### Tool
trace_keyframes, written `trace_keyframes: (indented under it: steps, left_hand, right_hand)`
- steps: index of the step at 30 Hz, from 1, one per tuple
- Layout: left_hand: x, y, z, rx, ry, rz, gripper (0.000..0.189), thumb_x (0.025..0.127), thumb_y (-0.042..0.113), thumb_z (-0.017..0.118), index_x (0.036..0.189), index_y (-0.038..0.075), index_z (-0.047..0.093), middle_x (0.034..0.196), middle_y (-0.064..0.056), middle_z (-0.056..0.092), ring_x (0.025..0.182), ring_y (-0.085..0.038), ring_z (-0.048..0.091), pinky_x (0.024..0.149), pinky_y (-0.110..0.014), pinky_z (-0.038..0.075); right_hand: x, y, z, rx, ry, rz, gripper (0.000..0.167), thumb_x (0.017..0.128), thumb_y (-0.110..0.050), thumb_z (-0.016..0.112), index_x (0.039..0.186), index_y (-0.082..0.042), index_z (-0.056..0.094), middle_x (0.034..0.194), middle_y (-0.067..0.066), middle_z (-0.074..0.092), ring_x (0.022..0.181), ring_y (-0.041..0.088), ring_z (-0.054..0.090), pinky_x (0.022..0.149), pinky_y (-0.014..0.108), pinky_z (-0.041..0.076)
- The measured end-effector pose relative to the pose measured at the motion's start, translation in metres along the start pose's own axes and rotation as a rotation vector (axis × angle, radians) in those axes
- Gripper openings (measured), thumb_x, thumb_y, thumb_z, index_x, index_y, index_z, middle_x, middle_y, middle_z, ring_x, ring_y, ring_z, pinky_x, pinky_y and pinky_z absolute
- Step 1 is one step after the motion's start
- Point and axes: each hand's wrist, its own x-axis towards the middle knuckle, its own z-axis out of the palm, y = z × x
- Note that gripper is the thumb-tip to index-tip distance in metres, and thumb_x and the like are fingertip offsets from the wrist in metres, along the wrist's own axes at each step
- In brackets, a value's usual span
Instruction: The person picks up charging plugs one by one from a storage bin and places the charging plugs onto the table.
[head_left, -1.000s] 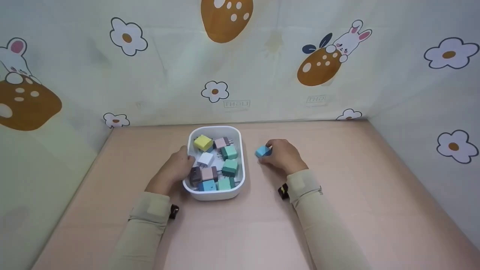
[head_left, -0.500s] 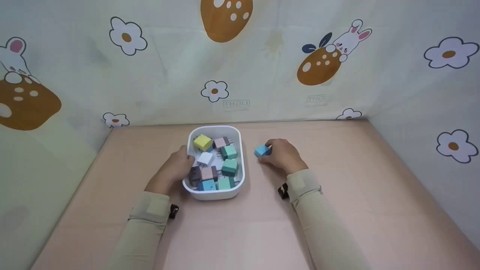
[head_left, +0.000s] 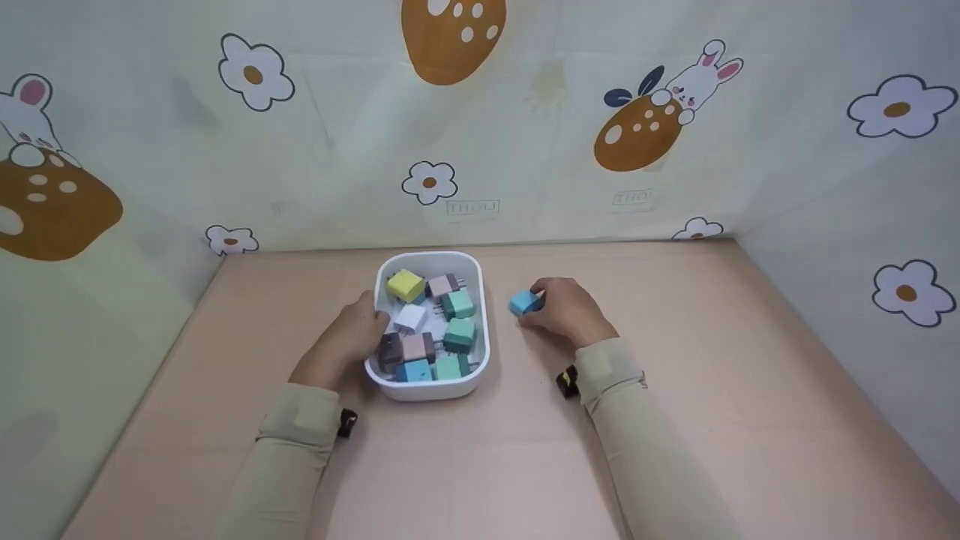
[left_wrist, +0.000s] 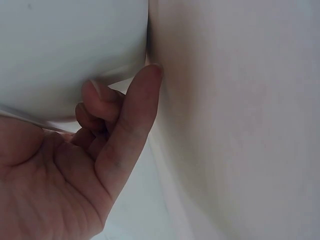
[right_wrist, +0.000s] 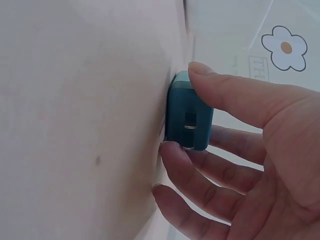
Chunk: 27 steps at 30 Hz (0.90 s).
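Note:
In the head view, my left hand (head_left: 346, 334) grips the left wall of a white plastic box (head_left: 435, 391), thumb over the rim. In the left wrist view, the fingers (left_wrist: 131, 120) curl below the box's pale side (left_wrist: 70, 45). Several USB charger plugs lie loose in the box, among them a yellow one (head_left: 406, 286), a white one (head_left: 410, 319) and a green one (head_left: 460, 334). To the right of the box, my right hand (head_left: 571, 311) pinches a blue charger plug (head_left: 524, 302) at the table. The right wrist view shows two ports on this plug's face (right_wrist: 190, 117).
A pinkish cloth covers the table (head_left: 465, 472). Behind it and along both sides stands a pale curtain (head_left: 525, 150) printed with flowers and rabbits. The box is near the back edge of the table. Each wrist wears a dark strap.

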Motion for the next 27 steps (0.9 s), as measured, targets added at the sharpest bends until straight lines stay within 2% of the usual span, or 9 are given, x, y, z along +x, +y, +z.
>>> trace_keyframes:
  steps: [14, 17, 23, 27]
  left_hand:
    - [0.000, 0.000, 0.000, 0.004, -0.002, -0.006, 0.057, 0.114, 0.023, 0.032, 0.163, -0.004, 0.021, 0.149, -0.027, 0.050, 0.115, -0.032, 0.060, 0.098, -0.046, 0.058]
    - [0.000, -0.001, 0.000, -0.003, -0.007, -0.011, 0.057, 0.115, 0.023, 0.032, 0.163, -0.004, 0.020, 0.150, -0.027, 0.049, 0.117, -0.033, 0.060, 0.100, -0.046, 0.057]
    - [0.001, -0.003, 0.001, 0.009, 0.014, 0.017, 0.056, 0.114, 0.021, 0.032, 0.163, -0.005, 0.022, 0.154, -0.030, 0.048, 0.122, -0.035, 0.058, 0.106, -0.052, 0.054]
    - [0.002, -0.003, 0.002, 0.013, 0.020, 0.022, 0.057, 0.114, 0.021, 0.032, 0.163, -0.005, 0.022, 0.155, -0.030, 0.047, 0.124, -0.036, 0.058, 0.108, -0.053, 0.053]
  right_hand:
    - [-0.001, -0.003, -0.005, -0.045, 0.031, -0.020, 0.055, 0.092, -0.029, 0.085, 0.137, -0.004, 0.068, 0.122, 0.014, 0.072, 0.109, 0.029, 0.067, 0.101, 0.046, 0.056]
    - [-0.002, -0.004, -0.006, -0.045, 0.034, -0.014, 0.054, 0.092, -0.027, 0.085, 0.138, -0.005, 0.068, 0.122, 0.014, 0.072, 0.109, 0.029, 0.067, 0.100, 0.047, 0.056]
    - [-0.007, -0.007, -0.010, -0.031, 0.058, -0.003, 0.051, 0.093, -0.025, 0.082, 0.139, -0.007, 0.068, 0.122, 0.012, 0.070, 0.106, 0.030, 0.066, 0.097, 0.047, 0.057]
    - [-0.008, -0.011, -0.014, -0.032, 0.068, -0.004, 0.050, 0.095, -0.027, 0.081, 0.140, -0.008, 0.068, 0.127, 0.012, 0.069, 0.112, 0.032, 0.065, 0.101, 0.049, 0.055]
